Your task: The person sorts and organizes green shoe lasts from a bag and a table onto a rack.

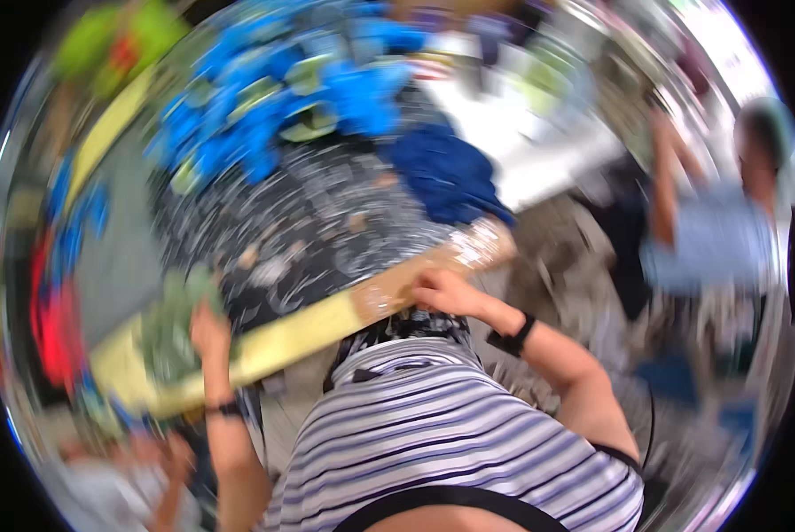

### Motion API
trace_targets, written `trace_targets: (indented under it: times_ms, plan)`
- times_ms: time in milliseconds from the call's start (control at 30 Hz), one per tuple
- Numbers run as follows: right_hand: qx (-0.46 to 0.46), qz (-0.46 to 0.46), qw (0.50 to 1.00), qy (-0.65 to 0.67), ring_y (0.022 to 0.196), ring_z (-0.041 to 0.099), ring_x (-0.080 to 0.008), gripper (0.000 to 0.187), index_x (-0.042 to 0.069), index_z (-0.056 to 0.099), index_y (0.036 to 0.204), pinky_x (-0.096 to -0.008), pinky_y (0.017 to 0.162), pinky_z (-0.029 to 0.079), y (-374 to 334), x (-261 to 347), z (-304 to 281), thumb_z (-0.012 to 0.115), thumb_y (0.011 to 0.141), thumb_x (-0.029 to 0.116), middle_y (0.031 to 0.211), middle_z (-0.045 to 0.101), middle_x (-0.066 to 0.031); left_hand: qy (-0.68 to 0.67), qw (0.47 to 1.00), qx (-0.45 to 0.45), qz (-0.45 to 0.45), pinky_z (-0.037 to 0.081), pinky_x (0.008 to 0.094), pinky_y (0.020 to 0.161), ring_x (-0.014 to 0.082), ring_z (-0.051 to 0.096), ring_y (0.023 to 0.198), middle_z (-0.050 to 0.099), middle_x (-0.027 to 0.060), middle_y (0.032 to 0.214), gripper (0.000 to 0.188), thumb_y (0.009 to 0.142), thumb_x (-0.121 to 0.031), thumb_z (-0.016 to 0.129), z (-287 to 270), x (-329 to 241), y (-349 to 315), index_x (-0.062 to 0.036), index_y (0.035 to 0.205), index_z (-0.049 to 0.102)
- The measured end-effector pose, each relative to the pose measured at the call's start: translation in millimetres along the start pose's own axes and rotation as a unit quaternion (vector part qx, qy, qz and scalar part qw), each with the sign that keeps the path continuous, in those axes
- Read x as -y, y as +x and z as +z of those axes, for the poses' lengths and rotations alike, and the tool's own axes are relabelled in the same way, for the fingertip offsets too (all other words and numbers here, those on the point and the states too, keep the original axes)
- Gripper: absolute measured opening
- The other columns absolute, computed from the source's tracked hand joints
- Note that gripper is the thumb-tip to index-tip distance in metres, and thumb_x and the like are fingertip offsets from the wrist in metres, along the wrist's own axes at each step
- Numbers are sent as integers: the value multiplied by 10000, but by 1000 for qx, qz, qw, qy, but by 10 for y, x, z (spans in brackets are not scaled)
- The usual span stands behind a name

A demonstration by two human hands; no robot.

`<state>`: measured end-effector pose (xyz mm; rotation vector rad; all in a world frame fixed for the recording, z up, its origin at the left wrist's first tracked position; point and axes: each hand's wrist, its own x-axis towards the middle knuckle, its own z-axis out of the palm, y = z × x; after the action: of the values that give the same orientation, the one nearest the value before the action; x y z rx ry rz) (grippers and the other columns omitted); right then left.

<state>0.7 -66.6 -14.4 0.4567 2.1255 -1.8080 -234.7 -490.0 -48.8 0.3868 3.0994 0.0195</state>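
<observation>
Green cloth (165,335) lies bunched at left hand (209,332), seemingly unfinished; right hand (448,293) at table edge (300,337); can't tell either grip, blurred.

A muted green cloth (162,332) sits loosely bunched at the near left corner of the table (300,337), overlapping the pale yellow edge and the grey surface beside it, uneven in outline, its folds and finer detail blurred

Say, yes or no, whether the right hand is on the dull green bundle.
No, the bundle is by the left hand, while the right hand is at the table's brown edge.
</observation>
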Motion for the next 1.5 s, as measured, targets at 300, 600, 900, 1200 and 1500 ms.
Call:
trace_targets:
  times_ms: [300,600,900,1200,1500]
  plan:
    - [-155,43,968,191,632,649,-193,199,-38,603,893,-301,529,538,-979,-356,1261,581,847,154,746,640,-105,-187,914,-40,357,389,435,945,400,497,1110,527,242,1204,519,768,-45,637,-459,-1190,149,33,1255,474]
    - [-479,97,859,152,648,636,-181,228,-16,618,907,-325,579,526,-2723,-664,1993,576,826,193,704,639,-98,-376,714,178,563,493,338,755,278,606,945,562,180,1164,462,799,-9,580,-534,-1710,-811,25,1251,493]
    - [-818,260,477,-190,885,604,-397,308,14,572,993,-445,786,486,-5600,-791,1888,594,789,243,937,641,-204,-410,656,271,572,520,302,697,207,646,800,592,185,1129,439,794,-28,613,-86,-2254,-1806,35,1219,520]
    - [-661,429,599,-147,1021,586,-334,523,32,512,1219,-411,867,452,-7287,-2322,1368,614,837,374,1073,619,-207,-324,469,308,762,504,317,766,243,625,861,582,166,1104,478,769,26,631,-892,-3446,-4550,-32,1231,523]
    - [-794,202,517,246,1179,445,-243,632,13,432,1334,-324,973,366,-7573,-1304,2581,622,765,214,1306,464,-143,-329,328,243,851,487,350,855,302,595,1025,558,173,1182,504,739,-5,688,-1654,-3836,-5687,-23,1217,528]
